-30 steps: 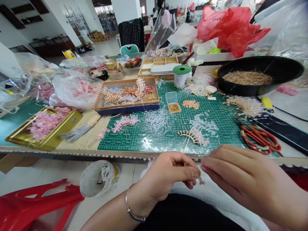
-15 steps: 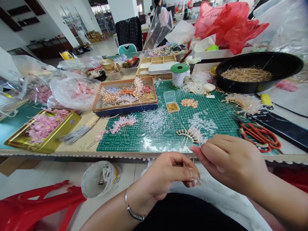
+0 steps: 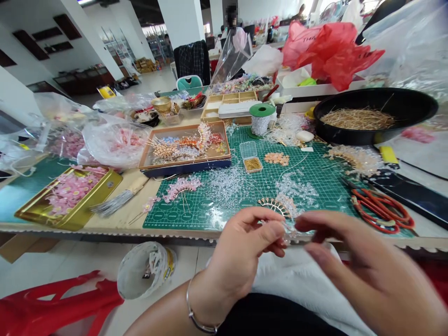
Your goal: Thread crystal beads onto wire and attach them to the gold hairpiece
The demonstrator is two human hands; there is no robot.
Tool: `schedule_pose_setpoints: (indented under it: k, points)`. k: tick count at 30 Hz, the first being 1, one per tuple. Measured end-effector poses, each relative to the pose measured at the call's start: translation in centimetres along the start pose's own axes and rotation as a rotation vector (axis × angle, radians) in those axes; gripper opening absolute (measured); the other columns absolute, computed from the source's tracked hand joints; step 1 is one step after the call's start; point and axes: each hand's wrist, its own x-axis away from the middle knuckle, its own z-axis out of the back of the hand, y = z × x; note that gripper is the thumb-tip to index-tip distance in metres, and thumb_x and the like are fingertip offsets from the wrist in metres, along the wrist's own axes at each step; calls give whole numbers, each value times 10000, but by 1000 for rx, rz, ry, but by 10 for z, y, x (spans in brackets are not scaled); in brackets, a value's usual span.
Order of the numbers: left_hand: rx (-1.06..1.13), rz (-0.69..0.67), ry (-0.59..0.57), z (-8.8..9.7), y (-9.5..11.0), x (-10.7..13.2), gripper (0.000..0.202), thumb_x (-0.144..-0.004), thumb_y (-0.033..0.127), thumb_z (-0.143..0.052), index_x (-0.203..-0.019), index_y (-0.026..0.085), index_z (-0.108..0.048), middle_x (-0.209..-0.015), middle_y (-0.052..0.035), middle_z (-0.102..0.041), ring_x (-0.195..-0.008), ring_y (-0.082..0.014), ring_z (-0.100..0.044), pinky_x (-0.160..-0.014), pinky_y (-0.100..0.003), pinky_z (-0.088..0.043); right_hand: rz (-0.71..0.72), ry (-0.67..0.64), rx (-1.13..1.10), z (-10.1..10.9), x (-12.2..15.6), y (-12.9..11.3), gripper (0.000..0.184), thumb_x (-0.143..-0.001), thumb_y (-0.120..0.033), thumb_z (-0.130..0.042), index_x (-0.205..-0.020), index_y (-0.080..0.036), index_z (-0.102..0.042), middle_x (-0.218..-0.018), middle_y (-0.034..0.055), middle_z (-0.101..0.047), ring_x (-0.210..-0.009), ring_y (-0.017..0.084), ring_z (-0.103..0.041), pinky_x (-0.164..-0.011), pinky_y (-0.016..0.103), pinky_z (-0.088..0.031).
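Observation:
My left hand (image 3: 245,247) is raised in front of the table edge, fingers pinched on a small beaded piece on thin wire (image 3: 290,232) that I can barely make out. My right hand (image 3: 350,252) meets it from the right, forefinger and thumb closed at the same spot, slightly blurred. Just behind them a gold fan-shaped hair comb (image 3: 275,204) with clear beads lies on the green cutting mat (image 3: 315,182). Heaps of clear beads (image 3: 227,179) and a pink beaded comb (image 3: 180,185) lie on the mat too.
A brown tray of finished ornaments (image 3: 185,144), a gold tin of pink flowers (image 3: 70,193), a green-capped wire spool (image 3: 261,119), a black pan of gold pins (image 3: 374,116), red scissors (image 3: 381,212). On the floor stand a lined bin (image 3: 145,268) and a red stool (image 3: 52,303).
Both hands have risen from my lap to the table edge. The right hand swung back to meet the left at the beaded piece; the view tilted up slightly.

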Motion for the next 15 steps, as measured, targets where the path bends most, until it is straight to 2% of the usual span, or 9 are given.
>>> schedule_pose_setpoints:
  k: [4,7,10,12,15]
  points:
    - [-33,-39,-45,-1,-8,3,197,-752,212,-836,-897,159,-714,-717,2,-698,-628,-89,-632,-612,-203,-508,-102,-94,-425,-26,-5,-11,85,-977,-308,-594,-1038,-290,-651,-887,-4,-713,-798,163,-693,-686,234,-584]
    - [-112,-87,-48,1,-7,8,196,-772,218,-825,-912,172,-696,-738,10,-700,-650,-85,-636,-659,-208,-516,-187,-116,-620,-31,-6,-4,93,-960,-315,-623,-1015,-287,-692,-924,22,-714,-845,187,-684,-718,261,-593]
    - [-290,-112,-37,3,-4,13,234,-778,241,-820,-970,192,-695,-840,-7,-710,-763,-112,-650,-730,-226,-523,-318,-136,-715,-32,-4,5,139,-950,-372,-627,-1012,-286,-718,-1020,47,-707,-974,235,-659,-819,336,-576]
    - [-403,-105,-36,4,-4,15,289,-784,264,-814,-1040,206,-694,-917,-25,-712,-841,-139,-656,-767,-243,-525,-403,-159,-760,-32,-3,7,151,-940,-391,-642,-1003,-280,-722,-1044,44,-695,-993,238,-643,-861,356,-549]
    - [-509,-103,-63,7,-3,17,259,-867,322,-723,-1098,208,-690,-924,-45,-713,-832,-163,-662,-754,-269,-534,-458,-191,-868,-31,-7,4,171,-933,-398,-656,-970,-244,-720,-925,37,-674,-854,198,-629,-756,312,-539]
